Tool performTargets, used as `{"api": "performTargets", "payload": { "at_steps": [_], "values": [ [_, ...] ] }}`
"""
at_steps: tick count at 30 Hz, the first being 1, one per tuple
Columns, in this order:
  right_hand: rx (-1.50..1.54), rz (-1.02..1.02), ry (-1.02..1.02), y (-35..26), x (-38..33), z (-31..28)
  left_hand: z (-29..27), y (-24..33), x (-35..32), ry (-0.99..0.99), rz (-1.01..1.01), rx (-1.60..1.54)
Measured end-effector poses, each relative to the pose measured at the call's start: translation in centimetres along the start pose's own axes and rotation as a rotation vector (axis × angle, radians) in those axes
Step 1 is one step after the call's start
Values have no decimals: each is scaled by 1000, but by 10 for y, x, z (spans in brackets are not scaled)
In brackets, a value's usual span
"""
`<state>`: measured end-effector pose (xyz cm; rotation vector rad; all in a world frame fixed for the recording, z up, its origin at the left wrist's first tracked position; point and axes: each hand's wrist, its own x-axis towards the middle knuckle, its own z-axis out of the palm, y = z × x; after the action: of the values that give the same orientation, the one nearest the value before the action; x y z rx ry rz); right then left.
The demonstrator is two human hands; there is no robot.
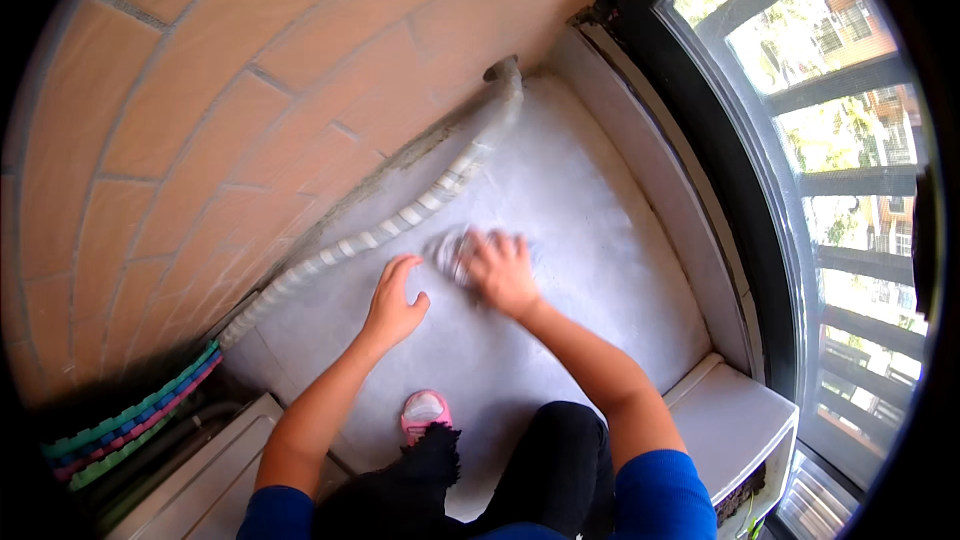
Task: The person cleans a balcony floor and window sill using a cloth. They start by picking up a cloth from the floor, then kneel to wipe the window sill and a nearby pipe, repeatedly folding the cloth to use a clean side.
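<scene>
On the pale grey floor (600, 240), my right hand (503, 272) presses down on a crumpled grey-and-white cloth (452, 256). The fingers lie over the cloth and are smeared by motion, and part of it shows on both sides of the hand. My left hand (396, 302) hovers to the left of the cloth, apart from it. Its fingers are curved, with the thumb held away from them and nothing between.
A wrapped, ribbed pipe (400, 220) runs along the orange tiled wall (180, 140) into a hole. Coloured foam mats (150, 410) lean at the lower left. A white ledge box (725, 420) and a barred window (850, 180) stand right. My foot wears a pink slipper (413, 427).
</scene>
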<state>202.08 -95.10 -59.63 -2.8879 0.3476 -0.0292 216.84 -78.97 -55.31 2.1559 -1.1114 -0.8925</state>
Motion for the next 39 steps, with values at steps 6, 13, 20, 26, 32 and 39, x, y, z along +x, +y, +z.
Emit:
{"api": "performTargets", "payload": {
  "at_steps": [6,13,20,26,32,39],
  "values": [
    [-29,740,312,129,18,-30,3,27,17,-84,-97,435],
    [159,178,173,-11,-4,-11,25,8,11,-92,-430,428],
    [-19,516,79,41,25,-9,-2,-16,-30,-13,-448,438],
    [1,404,79,5,25,-27,3,-39,-43,43,-388,417],
    [24,63,169,-37,0,21,9,-11,-21,24,-329,425],
    [317,673,654,43,15,-43,18,-6,0,0,-301,504]
  ]
}}
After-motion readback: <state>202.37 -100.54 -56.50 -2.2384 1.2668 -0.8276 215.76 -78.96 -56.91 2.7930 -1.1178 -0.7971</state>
